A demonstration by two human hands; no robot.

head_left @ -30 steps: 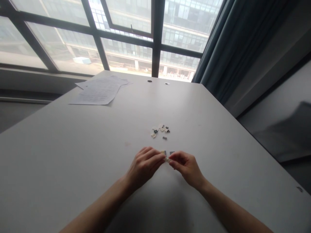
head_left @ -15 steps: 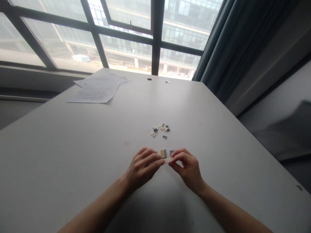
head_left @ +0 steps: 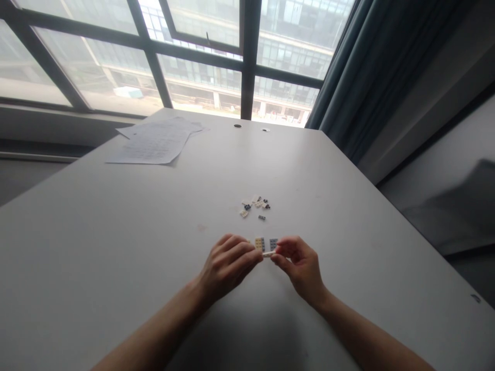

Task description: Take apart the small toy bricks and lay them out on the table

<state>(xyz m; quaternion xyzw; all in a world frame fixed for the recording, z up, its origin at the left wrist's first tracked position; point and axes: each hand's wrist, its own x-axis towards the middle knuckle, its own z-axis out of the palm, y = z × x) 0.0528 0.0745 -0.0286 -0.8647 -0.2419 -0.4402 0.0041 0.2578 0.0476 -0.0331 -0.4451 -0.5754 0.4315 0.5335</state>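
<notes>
Between my hands is a small white toy brick piece (head_left: pixel 267 254), long and thin from this angle. My left hand (head_left: pixel 231 262) is closed on its left end, thumb and fingers pressed together. My right hand (head_left: pixel 299 262) pinches the right end between thumb and forefinger. Just beyond the fingers lie a yellow and grey studded piece (head_left: pixel 259 244) and a grey studded plate (head_left: pixel 273 243), the latter partly covered by my right fingertips. A bit of yellow shows at my left fingertips, mostly hidden.
Farther up the white table (head_left: pixel 348 247) lies a loose cluster of white and dark toy bricks (head_left: pixel 256 204). A single dark grey brick (head_left: pixel 262 217) sits nearer. Printed papers (head_left: pixel 154 141) lie at the far left, before the window. A curtain (head_left: pixel 348 93) hangs at the right.
The white piece has tilted so that it shows more edge-on. My right hand has shifted slightly right, uncovering more of the grey plate. My left hand has barely moved.
</notes>
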